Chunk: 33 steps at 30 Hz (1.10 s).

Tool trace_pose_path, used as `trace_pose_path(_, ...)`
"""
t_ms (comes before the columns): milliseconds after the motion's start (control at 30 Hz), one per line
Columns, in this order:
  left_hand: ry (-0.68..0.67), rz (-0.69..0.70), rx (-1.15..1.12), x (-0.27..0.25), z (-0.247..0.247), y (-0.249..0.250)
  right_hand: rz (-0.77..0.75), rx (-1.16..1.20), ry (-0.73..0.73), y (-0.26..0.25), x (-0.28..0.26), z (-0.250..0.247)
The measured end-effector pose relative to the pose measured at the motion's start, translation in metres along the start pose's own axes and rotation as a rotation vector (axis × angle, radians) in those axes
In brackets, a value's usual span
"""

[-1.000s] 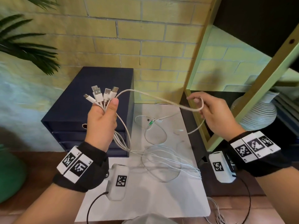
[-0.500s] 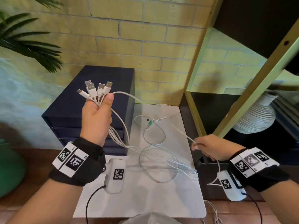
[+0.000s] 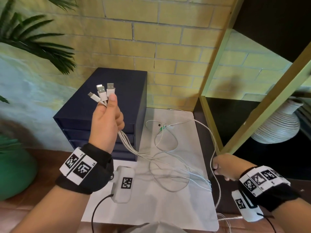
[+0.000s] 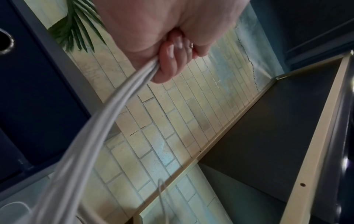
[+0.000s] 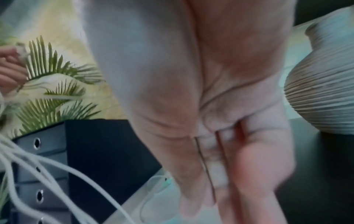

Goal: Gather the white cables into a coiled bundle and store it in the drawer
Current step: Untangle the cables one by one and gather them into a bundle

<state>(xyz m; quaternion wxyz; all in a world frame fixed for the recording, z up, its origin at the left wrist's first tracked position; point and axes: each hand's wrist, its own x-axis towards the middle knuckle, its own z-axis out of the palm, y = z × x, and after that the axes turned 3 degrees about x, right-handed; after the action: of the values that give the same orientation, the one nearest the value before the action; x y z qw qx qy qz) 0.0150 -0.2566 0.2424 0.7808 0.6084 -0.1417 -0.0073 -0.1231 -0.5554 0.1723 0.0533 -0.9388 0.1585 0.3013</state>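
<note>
My left hand is raised in front of the dark blue drawer unit and grips several white cables just below their USB plugs, which stick up above my thumb. The left wrist view shows the fingers curled round the strands. From there the cables drop into loose loops on the white mat. My right hand, low at the mat's right edge, pinches a single white cable that runs back toward the wall. All drawers look shut.
A yellow-green shelf frame rises on the right, with a ribbed white vase on its dark shelf. Palm leaves and a green pot sit at the left. The brick wall stands close behind.
My right hand has slid down along the single cable, from chest height near the shelf post to the mat's right edge. The left hand keeps its grip, raised slightly.
</note>
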Motion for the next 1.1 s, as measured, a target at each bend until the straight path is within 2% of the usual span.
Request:
trace_pose_path(100, -0.002, -0.003, -0.009, -0.001, 0.001, -0.001, -0.167, 0.144, 0.408, -0.008, 0.001, -0.013)
trace_pose_path(167, -0.012, -0.007, -0.011, -0.001, 0.004, -0.002, -0.388, 0.269, 0.666, -0.032, -0.010, -0.027)
trace_pose_path(200, -0.015, -0.010, -0.015, 0.000, 0.005, -0.001, -0.502, 0.303, 0.715, -0.048, -0.016, -0.034)
trace_pose_path(233, -0.018, -0.010, -0.024, 0.001, 0.006, -0.001, -0.606, 0.311, 0.707, -0.064, -0.021, -0.038)
trace_pose_path(300, -0.021, -0.002, -0.052, 0.006, 0.008, 0.000, -0.753, 0.257, 0.582, -0.094, -0.020, -0.036)
trace_pose_path(367, -0.027, 0.008, -0.070, 0.013, 0.008, 0.000, -0.800, 0.172, 0.448, -0.117, -0.005, -0.022)
trace_pose_path(500, -0.040, 0.014, -0.078, 0.024, 0.003, 0.006, -0.706, 0.147, 0.255, -0.134, 0.036, 0.003)
trace_pose_path(633, -0.016, 0.016, -0.086, 0.037, -0.009, 0.009, -0.420, 0.236, 0.021, -0.110, 0.059, 0.010)
trace_pose_path(700, -0.012, 0.007, -0.093, 0.043, -0.013, 0.007, -0.324, 0.399, -0.034, -0.090, 0.060, 0.009)
trace_pose_path(800, -0.001, -0.013, -0.094, 0.048, -0.015, 0.005, -0.337, 0.552, 0.007, -0.073, 0.059, 0.008)
trace_pose_path(933, -0.011, -0.011, -0.095, 0.053, -0.016, 0.002, -0.377, 0.588, 0.085, -0.063, 0.069, 0.020)
trace_pose_path(1033, -0.020, -0.018, -0.073, 0.056, -0.020, -0.003, -0.387, 0.533, -0.042, -0.068, 0.078, 0.019)
trace_pose_path(1100, -0.034, -0.050, -0.041, 0.058, -0.023, -0.009, -0.371, 0.621, -0.111, -0.075, 0.081, 0.010)
